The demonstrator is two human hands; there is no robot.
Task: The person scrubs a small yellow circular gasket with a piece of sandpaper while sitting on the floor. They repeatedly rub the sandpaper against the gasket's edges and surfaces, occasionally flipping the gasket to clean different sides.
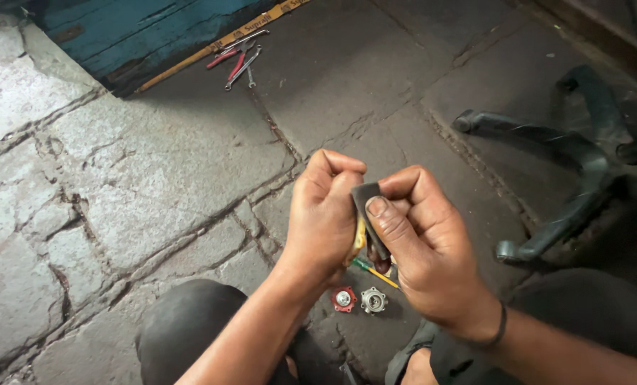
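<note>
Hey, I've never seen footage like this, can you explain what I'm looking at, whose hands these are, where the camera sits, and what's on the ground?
There is one picture, taken by a camera worn on a person's head, looking down at their own two bare hands above their knees. The left hand is closed around a small yellowish part. The right hand presses a dark grey strip, perhaps abrasive paper, against it with the thumb. On the stone floor below lie a round red part, a round silvery part and a screwdriver. Farther off lie red-handled pliers and spanners. At right is a black chair base.
</note>
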